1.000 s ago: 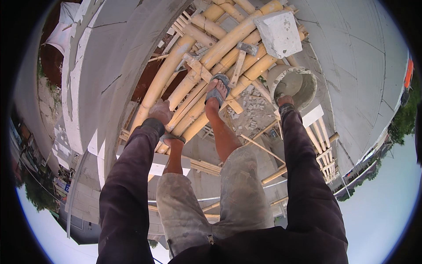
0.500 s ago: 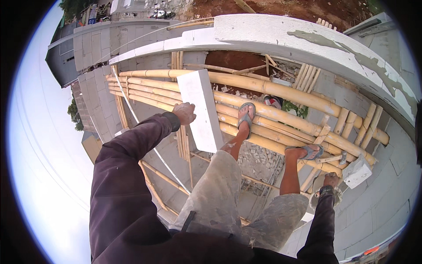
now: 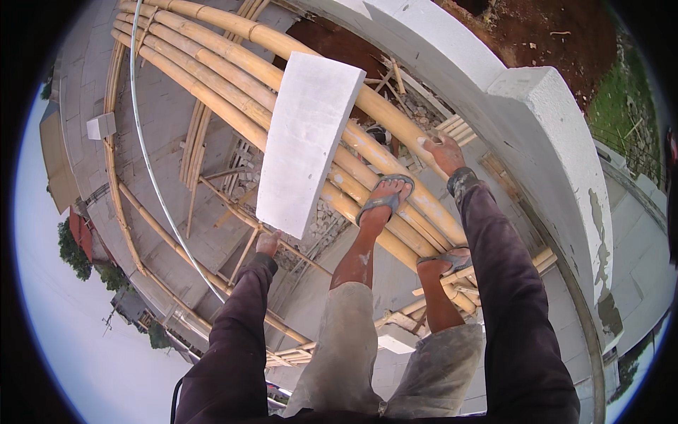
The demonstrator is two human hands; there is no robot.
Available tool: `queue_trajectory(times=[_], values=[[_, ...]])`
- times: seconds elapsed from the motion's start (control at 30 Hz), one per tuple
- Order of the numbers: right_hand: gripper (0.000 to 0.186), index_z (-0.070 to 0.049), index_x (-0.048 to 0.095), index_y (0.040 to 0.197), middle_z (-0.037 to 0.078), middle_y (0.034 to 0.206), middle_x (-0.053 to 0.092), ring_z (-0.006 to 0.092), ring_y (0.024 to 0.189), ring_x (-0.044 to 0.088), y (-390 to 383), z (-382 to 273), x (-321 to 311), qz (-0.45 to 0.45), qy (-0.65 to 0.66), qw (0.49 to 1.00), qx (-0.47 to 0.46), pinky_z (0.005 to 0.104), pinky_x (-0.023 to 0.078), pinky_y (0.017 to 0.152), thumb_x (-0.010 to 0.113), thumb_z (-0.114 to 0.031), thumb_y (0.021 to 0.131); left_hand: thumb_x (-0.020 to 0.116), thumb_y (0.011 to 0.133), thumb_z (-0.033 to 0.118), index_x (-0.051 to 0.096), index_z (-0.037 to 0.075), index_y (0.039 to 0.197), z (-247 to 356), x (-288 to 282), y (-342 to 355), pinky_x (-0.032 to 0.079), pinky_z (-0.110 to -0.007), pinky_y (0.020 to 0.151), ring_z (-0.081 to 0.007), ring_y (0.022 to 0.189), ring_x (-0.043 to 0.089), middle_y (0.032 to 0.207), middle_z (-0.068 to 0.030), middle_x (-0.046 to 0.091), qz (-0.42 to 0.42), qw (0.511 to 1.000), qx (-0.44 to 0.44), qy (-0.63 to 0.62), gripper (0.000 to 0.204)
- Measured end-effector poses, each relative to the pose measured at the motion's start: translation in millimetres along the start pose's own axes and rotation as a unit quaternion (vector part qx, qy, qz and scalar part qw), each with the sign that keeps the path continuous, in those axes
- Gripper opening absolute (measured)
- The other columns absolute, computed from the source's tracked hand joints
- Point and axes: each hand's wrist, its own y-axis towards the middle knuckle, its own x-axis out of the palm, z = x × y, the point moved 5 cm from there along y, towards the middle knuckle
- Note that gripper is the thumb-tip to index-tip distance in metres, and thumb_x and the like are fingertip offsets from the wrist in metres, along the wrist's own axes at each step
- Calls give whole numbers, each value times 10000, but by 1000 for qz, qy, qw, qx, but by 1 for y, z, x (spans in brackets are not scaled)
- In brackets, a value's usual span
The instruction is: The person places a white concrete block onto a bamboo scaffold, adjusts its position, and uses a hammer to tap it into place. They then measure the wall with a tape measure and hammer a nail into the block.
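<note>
A long white lightweight concrete block [image 3: 307,141] stands tilted above the bamboo poles, its far end looking larger. At the block's near end is my left hand [image 3: 268,242], closed against its lower edge with the fingertips partly hidden. My right hand [image 3: 443,152] reaches forward over the bamboo, to the right of the block. Its fingers are bent but apart, and nothing shows in them. Both my sandalled feet [image 3: 385,198] stand on the bamboo poles [image 3: 212,78], to the right of the block.
A white block wall [image 3: 544,127] curves along the far and right side. Gaps beside the poles show rubble and ground far below. A pale thin pipe [image 3: 145,134] runs down the left. A small white block [image 3: 101,126] sits on the bamboo frame at left; another block [image 3: 397,338] lies near my knees.
My view has turned rightward. My left hand has shifted from the block's side to its near end. The right hand has come up from low right, away from a white chunk there.
</note>
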Motion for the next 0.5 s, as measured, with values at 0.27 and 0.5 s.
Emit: queue_trajectory(times=[0.27,0.5], values=[[1050,33,313,1526,243,1548,345,323,1463,302,167,-154,108,-119,65,983,-126,439,279,1167,680,-622,792,633,836,717,336,54,1528,-15,131,14,253,-663,1099,-360,1457,280,1596,-165,279,67,749,-243,-613,1003],[623,-59,603,1277,82,1164,628,189,1122,563,152,-164,136,-149,167,965,-138,385,463,917,718,-474,827,644,924,560,480,35,1444,10,144,10,340,-517,1088,-263,1352,448,1417,-79,540,197,639,-299,-681,757]])
